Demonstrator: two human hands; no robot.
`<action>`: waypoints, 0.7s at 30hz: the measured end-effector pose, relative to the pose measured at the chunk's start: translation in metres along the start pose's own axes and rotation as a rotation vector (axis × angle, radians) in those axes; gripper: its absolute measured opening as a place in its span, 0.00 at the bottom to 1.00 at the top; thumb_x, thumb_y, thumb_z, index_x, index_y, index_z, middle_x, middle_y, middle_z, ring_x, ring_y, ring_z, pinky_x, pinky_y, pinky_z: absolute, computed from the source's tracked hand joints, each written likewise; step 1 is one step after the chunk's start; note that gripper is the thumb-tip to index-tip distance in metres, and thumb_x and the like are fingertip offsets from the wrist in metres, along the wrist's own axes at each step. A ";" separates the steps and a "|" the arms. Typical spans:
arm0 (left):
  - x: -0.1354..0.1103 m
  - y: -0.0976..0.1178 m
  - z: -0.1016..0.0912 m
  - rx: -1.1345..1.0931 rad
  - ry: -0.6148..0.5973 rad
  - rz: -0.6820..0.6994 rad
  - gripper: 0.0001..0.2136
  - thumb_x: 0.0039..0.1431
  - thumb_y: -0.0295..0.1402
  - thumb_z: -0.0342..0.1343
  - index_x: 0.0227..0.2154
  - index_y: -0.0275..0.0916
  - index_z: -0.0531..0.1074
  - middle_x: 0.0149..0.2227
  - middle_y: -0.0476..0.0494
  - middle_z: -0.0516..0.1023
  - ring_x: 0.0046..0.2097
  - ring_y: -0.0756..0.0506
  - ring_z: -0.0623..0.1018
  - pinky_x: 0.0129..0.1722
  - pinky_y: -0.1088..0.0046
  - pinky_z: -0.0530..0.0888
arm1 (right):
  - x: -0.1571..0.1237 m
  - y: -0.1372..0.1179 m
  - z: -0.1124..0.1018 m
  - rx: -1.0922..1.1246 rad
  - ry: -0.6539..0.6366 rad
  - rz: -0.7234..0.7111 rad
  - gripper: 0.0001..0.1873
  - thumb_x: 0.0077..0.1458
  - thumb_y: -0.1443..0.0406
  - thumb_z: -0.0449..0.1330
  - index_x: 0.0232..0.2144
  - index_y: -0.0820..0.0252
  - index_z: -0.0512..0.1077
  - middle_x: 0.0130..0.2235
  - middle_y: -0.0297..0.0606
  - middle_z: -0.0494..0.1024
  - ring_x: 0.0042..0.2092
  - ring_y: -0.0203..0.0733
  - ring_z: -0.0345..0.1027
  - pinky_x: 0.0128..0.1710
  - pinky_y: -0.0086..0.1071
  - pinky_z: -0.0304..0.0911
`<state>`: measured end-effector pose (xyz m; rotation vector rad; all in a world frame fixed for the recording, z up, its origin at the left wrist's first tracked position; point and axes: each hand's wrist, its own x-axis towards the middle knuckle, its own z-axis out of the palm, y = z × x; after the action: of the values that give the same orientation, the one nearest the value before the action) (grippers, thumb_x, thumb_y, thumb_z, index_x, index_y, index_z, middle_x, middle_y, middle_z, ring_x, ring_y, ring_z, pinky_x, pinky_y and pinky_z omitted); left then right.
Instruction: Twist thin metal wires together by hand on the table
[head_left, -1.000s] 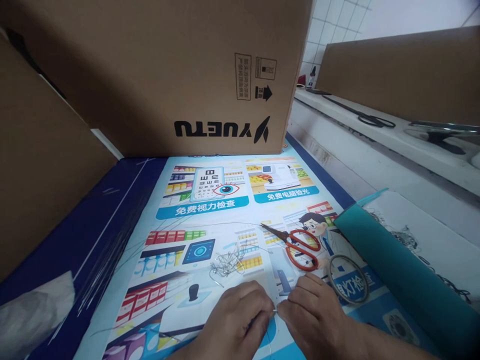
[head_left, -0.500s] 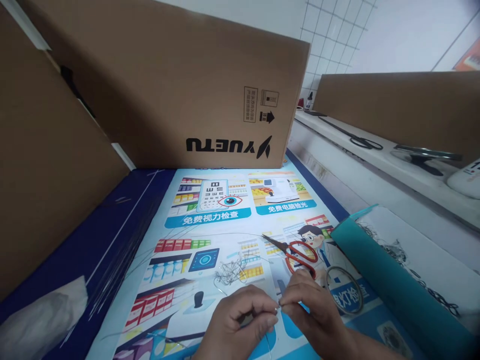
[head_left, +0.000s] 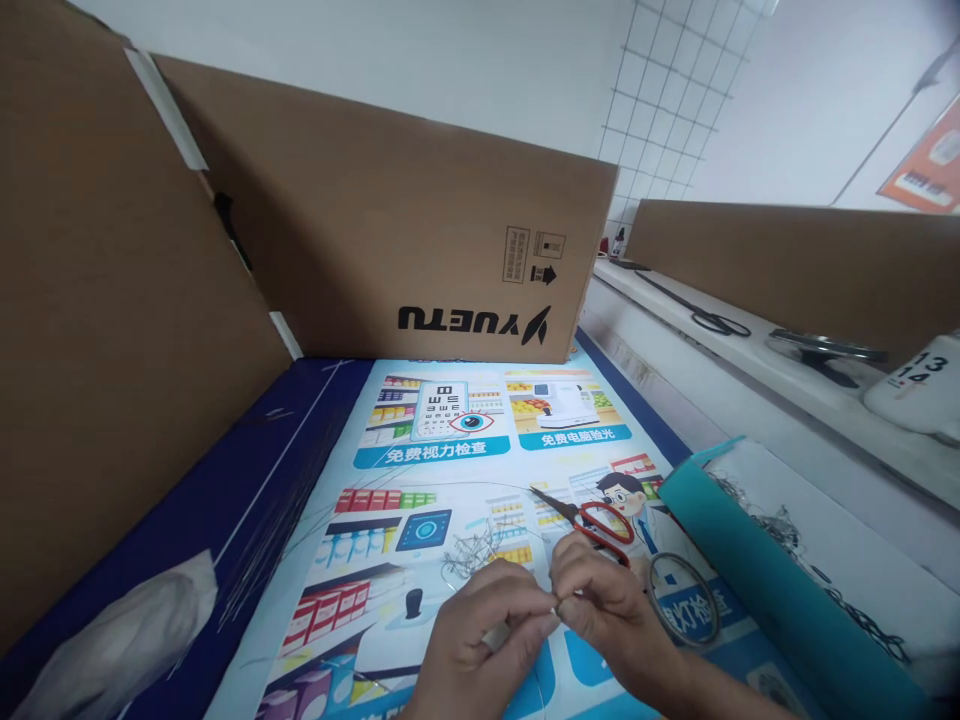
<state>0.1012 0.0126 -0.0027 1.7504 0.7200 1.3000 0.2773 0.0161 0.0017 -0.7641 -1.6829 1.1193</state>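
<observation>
Low in the picture my left hand (head_left: 484,640) and my right hand (head_left: 604,610) meet fingertip to fingertip, both pinched on a thin silver wire (head_left: 541,690) that curves down from the pinch. Just beyond my left hand lies a small pile of bent wire pieces (head_left: 469,548). Red-handled scissors (head_left: 592,518) rest on the printed poster (head_left: 450,480) right behind my right hand. A wire ring (head_left: 682,598) lies flat to the right of that hand.
A big cardboard box (head_left: 420,260) stands at the back, another cardboard wall (head_left: 112,330) on the left. A teal sheet (head_left: 772,590) with tangled wire bits lies at right. Long straight wires (head_left: 270,540) and a plastic bag (head_left: 120,640) lie at left. Black scissors (head_left: 709,318) rest on the far ledge.
The camera has tilted upward, showing more wall. My hands have drawn closer together and slightly up the poster, still pinching the wire.
</observation>
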 end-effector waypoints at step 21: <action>0.004 0.012 -0.009 0.202 0.046 0.178 0.09 0.54 0.20 0.55 0.35 0.38 0.74 0.30 0.45 0.72 0.33 0.49 0.74 0.32 0.76 0.73 | 0.004 0.014 0.021 0.360 0.054 0.122 0.10 0.51 0.59 0.63 0.25 0.59 0.69 0.28 0.33 0.64 0.34 0.39 0.59 0.37 0.34 0.56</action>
<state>0.0933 0.0121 0.0107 1.9897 0.7569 1.4322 0.2558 0.0177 -0.0125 -0.6647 -1.3512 1.4257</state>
